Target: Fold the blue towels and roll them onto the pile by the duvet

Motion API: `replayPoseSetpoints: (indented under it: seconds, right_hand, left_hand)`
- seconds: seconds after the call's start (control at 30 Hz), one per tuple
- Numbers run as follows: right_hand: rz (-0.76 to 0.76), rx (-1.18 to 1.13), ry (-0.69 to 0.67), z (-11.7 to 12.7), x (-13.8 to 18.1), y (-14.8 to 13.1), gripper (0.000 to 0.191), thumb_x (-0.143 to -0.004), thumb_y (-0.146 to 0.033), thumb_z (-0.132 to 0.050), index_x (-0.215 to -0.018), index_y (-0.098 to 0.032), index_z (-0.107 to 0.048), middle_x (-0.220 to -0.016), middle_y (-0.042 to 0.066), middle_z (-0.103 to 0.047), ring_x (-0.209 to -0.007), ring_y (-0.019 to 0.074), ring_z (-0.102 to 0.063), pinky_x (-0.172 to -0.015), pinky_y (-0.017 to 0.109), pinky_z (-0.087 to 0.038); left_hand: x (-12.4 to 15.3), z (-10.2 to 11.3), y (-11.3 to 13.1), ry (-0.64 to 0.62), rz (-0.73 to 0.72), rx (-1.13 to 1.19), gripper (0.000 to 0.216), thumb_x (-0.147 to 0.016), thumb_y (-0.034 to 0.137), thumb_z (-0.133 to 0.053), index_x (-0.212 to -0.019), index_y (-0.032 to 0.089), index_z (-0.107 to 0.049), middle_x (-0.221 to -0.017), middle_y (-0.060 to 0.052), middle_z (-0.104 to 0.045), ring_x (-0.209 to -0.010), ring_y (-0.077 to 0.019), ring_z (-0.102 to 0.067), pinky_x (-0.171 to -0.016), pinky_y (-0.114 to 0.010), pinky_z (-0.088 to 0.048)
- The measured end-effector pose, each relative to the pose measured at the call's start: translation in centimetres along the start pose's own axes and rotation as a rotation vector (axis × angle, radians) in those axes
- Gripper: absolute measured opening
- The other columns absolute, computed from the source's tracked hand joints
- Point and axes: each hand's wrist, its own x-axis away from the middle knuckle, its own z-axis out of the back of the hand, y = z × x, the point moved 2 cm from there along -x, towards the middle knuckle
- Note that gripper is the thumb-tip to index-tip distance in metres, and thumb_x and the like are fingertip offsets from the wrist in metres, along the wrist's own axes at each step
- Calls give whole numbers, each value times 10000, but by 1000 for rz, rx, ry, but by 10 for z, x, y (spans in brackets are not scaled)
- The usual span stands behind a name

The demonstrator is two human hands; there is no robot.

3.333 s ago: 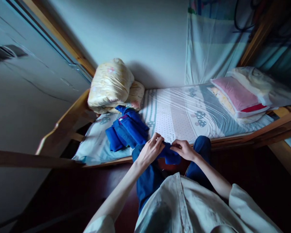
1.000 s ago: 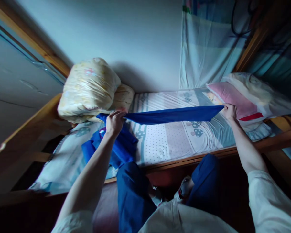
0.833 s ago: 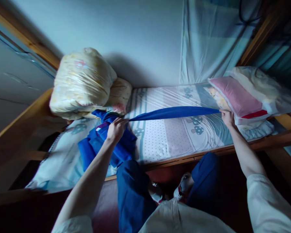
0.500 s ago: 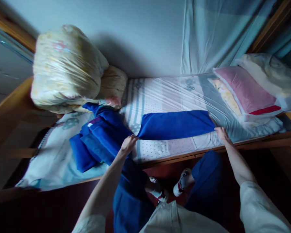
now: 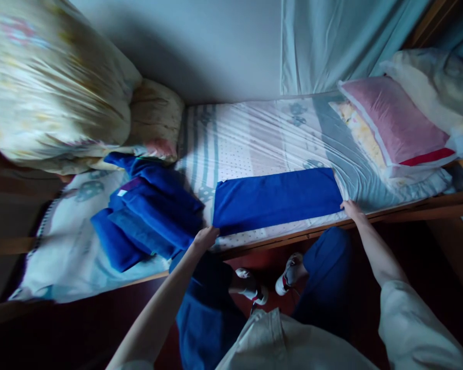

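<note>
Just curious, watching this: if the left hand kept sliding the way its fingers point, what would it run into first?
The left hand points across the bed at the near left corner of the flat blue cloth, so it would likely slide onto that first. Beyond it lies only striped sheet, then the wall.

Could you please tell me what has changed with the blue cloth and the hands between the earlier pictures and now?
The long blue cloth, bunched between both hands at first, was stretched out in the air and lowered flat onto the patterned bed sheet. The left hand and right hand now rest at its near corners. The pile of folded blue cloths, yellowish quilt bundle and pink pillow stayed put.
</note>
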Motion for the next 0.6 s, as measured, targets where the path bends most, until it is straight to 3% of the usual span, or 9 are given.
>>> replayPoseSetpoints:
  seconds: [0.07,0.1,0.2,0.27,0.37,0.47,0.53,0.6]
  right_hand:
    - [-52,105,-144,5,-15,-17,195,-808,-114,-676,-930,-195,-806,-1046,160,-754,-970,257,-746,-853,319,-538]
    - [-68,148,-198,9,-22,-29,198,-808,-116,-690,-951,-190,-805,-1035,172,-761,-985,270,-748,-850,329,-544]
    - [-42,189,-215,15,-35,-83,266,-855,-91,-651,-1079,-133,-788,-1111,244,-749,-1121,325,-714,-926,371,-536]
    - [62,100,-136,9,-36,-135,309,-909,-95,-588,-1167,-103,-758,-1216,254,-719,-1230,334,-657,-1046,396,-484]
    - [352,-120,34,-24,-27,-224,473,-972,-118,-493,-1434,-75,-581,-1529,215,-522,-1452,294,-458,-1222,400,-317]
    - [538,-260,103,-77,-17,-299,542,-1021,-208,-454,-1559,-146,-433,-1655,134,-365,-1563,269,-261,-1276,453,-208]
    - [575,-297,115,-107,-15,-328,552,-1043,-251,-429,-1587,-170,-377,-1675,96,-334,-1582,244,-208,-1287,454,-173]
    - [591,-282,82,-124,-17,-336,558,-1057,-282,-408,-1600,-169,-344,-1687,79,-304,-1589,225,-184,-1298,445,-134]
  left_hand:
    - [-6,9,11,-16,11,26,251,-854,212,-524,-932,147,-754,-935,-183,-726,-882,-319,-719,-794,-415,-565]
    - [-12,15,19,36,4,63,282,-883,231,-511,-991,145,-757,-995,-192,-734,-956,-331,-715,-842,-434,-563]
    - [-32,29,58,351,-16,234,411,-971,292,-423,-1242,149,-697,-1268,-197,-694,-1251,-336,-610,-1036,-485,-502]
    - [-46,27,89,509,28,342,476,-990,321,-404,-1385,151,-611,-1450,-198,-591,-1414,-348,-479,-1131,-544,-426]
    - [-59,9,130,568,127,448,545,-999,321,-388,-1504,147,-495,-1608,-214,-410,-1535,-374,-299,-1187,-645,-316]
    - [-64,-12,147,582,141,479,600,-994,297,-381,-1579,166,-389,-1658,-212,-315,-1568,-381,-212,-1198,-697,-251]
    - [-64,-21,145,611,127,478,644,-977,279,-404,-1612,210,-325,-1671,-188,-299,-1574,-373,-199,-1199,-707,-239]
    - [-64,-26,140,631,118,478,680,-959,265,-425,-1625,244,-291,-1680,-163,-290,-1575,-365,-201,-1200,-703,-241]
